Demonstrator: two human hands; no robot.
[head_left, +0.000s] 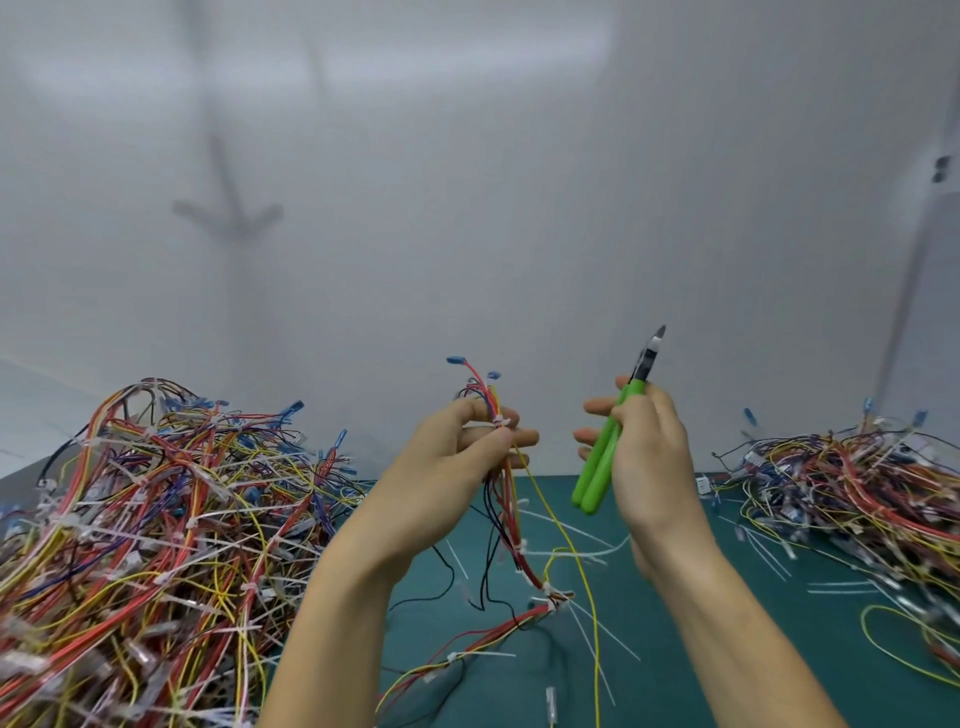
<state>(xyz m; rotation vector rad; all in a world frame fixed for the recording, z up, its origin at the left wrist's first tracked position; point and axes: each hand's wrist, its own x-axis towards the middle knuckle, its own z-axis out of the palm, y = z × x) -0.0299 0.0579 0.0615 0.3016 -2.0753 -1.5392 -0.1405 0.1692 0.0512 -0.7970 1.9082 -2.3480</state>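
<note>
My left hand (457, 452) is raised above the table and pinches a wire harness (511, 525) of red, yellow, black and blue wires near a white cable tie. Blue terminals stick up above my fingers, and the rest of the harness trails down to the green mat (691, 644). My right hand (647, 457) grips green-handled cutters (605, 457), handles together, with the dark tip pointing up and away. A gap separates the cutters from the harness.
A large tangled heap of tied harnesses (156, 545) fills the left side of the table. A lower heap of wires (857, 493) lies at the right. Cut white cable ties (576, 540) are scattered on the mat between them. A white wall stands behind.
</note>
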